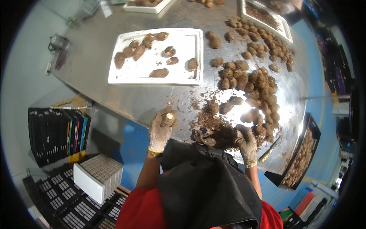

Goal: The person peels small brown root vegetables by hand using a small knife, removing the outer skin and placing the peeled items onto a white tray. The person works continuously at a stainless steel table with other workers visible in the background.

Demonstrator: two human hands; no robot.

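My left hand [160,130], in a soiled knitted work glove, grips a brown taro corm [168,118] with a pale cut spot facing up. It is above the near edge of the metal table [134,100]. My right hand [247,144], gloved likewise, is at the table's near side beside a heap of brown peelings and soil [214,121]. Its fingers are partly curled, and I cannot tell whether they hold anything. Just right of it lies a knife [266,154] with a yellowish handle. A large pile of corms [266,86] spreads beyond that hand.
A white foam tray [155,81] with several corms stands ahead. Another white tray [286,33] holds brown scraps at the far right. A black crate [313,126] of corms is off the table's right side. Stacked black crates [51,134] and a white-sided basket [88,183] are at left.
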